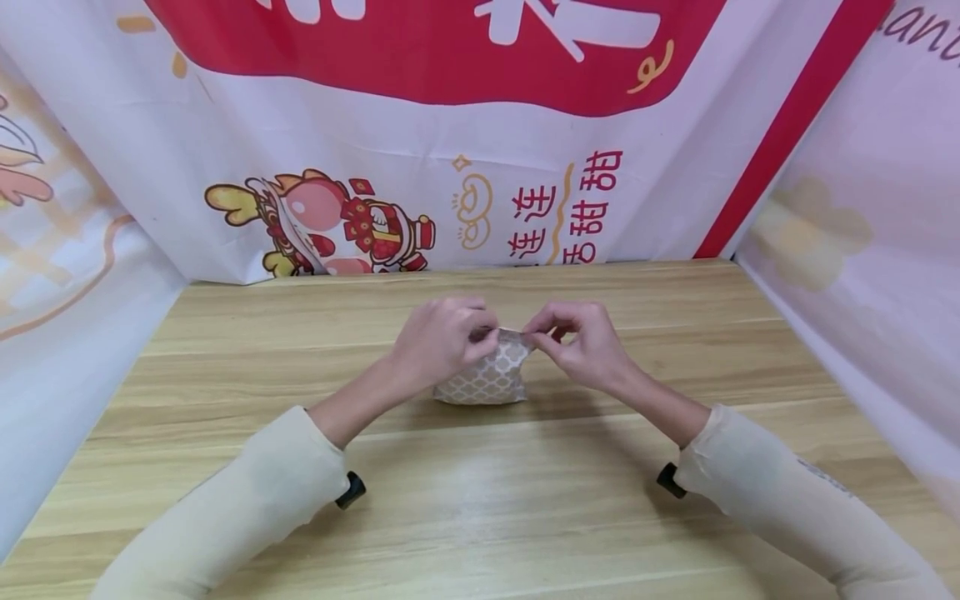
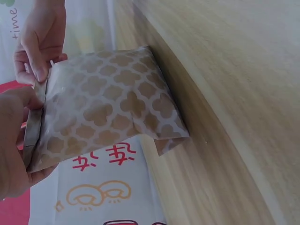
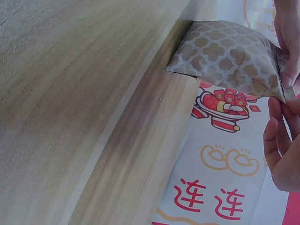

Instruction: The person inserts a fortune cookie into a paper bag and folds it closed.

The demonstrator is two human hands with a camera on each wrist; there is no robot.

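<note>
A brown paper bag with a white lattice pattern stands upright on the wooden table, its body bulging. Its top edge is folded over into a narrow strip, plain in the left wrist view of the bag. My left hand pinches that folded edge at the left side. At the right corner of the same edge, my right hand pinches the paper between thumb and forefinger. The right wrist view shows the bag with both hands at its top. What the bag contains is hidden.
The wood-grain table extends around the bag on all sides. Behind it hangs a white and red printed cloth, and more printed cloth closes off the sides. Dark wrist straps show below the sleeves.
</note>
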